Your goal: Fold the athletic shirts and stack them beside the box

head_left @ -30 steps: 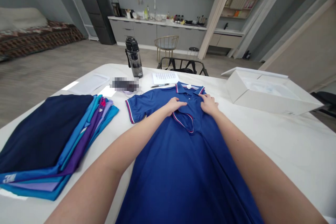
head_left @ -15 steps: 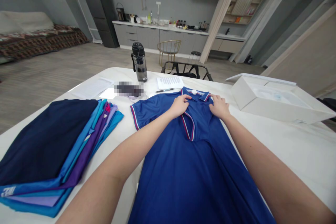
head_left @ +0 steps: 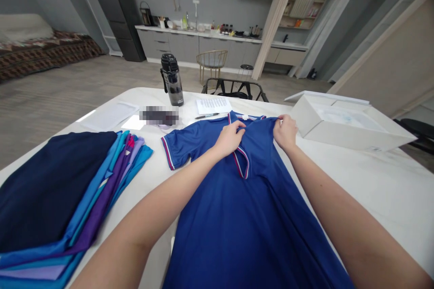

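Has a blue polo shirt (head_left: 230,216) spread on a white table (head_left: 359,176), with a kitchen counter (head_left: 233,49) and fridge (head_left: 117,13) beyond. Pinches the shirt's far shoulder edge with the right hand (head_left: 285,132); rests the left hand (head_left: 229,139) below the collar (head_left: 233,117), fingers curled, too covered to tell whether gripping. Cuts off the hem and part of the clothes stack (head_left: 54,185); pixelates one dark item (head_left: 158,116). Counts one bottle (head_left: 174,83), one pen (head_left: 206,116), one open box (head_left: 356,133).
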The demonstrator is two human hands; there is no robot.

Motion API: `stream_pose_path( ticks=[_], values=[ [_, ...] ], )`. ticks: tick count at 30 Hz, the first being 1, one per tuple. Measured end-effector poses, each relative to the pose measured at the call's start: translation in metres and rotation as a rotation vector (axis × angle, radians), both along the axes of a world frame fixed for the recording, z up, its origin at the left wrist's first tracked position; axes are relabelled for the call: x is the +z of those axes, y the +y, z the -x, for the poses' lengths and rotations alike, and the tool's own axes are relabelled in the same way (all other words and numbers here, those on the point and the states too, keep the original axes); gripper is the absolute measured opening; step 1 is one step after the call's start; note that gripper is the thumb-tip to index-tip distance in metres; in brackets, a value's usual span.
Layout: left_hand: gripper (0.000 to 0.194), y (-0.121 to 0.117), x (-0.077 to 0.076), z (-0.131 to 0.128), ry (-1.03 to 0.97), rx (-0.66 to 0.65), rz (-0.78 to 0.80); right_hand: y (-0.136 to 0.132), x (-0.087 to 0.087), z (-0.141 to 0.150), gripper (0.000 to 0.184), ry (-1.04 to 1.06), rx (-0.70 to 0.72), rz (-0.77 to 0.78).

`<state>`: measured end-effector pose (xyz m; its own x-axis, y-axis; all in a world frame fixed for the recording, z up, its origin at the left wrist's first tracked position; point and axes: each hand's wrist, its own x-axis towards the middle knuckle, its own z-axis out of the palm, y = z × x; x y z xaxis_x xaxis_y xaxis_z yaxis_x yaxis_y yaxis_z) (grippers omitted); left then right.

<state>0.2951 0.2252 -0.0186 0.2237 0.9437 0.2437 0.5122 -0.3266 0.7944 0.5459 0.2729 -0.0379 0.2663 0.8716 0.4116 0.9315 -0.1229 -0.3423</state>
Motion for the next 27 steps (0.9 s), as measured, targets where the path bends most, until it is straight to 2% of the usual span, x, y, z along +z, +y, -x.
stream_pose_path(
  ticks=[3,5,8,11,13,16,20,23,27],
  values=[
    [0.022,0.016,0.024,0.006,-0.002,0.025,-0.059,0.012,0.015,0.009,0.034,0.022,-0.02,-0.043],
    [0.022,0.033,0.022,0.018,0.064,0.106,-0.043,0.021,0.014,0.015,0.032,0.015,-0.02,0.026],
    [0.02,0.055,-0.008,0.041,0.231,0.217,0.11,0.031,-0.002,0.026,0.03,-0.016,0.027,0.188],
    [0.019,0.059,-0.041,0.057,0.366,0.213,0.206,0.034,-0.022,0.035,0.029,-0.04,0.061,0.279],
    [0.02,0.057,-0.052,0.059,0.4,0.224,0.166,0.034,-0.031,0.04,0.032,-0.06,0.041,0.231],
    [0.023,0.055,-0.05,0.056,0.422,0.28,0.072,0.033,-0.037,0.042,0.038,-0.106,-0.004,0.108],
    [0.03,0.046,-0.045,0.048,0.538,0.292,0.015,0.025,-0.045,0.039,0.037,-0.106,0.07,0.205],
    [0.036,0.027,-0.048,0.041,0.632,0.227,-0.075,0.014,-0.054,0.034,0.045,-0.101,0.178,0.232],
    [0.039,-0.005,-0.05,0.031,0.677,0.068,-0.186,-0.001,-0.059,0.026,0.058,-0.112,0.282,0.25]
  ],
)
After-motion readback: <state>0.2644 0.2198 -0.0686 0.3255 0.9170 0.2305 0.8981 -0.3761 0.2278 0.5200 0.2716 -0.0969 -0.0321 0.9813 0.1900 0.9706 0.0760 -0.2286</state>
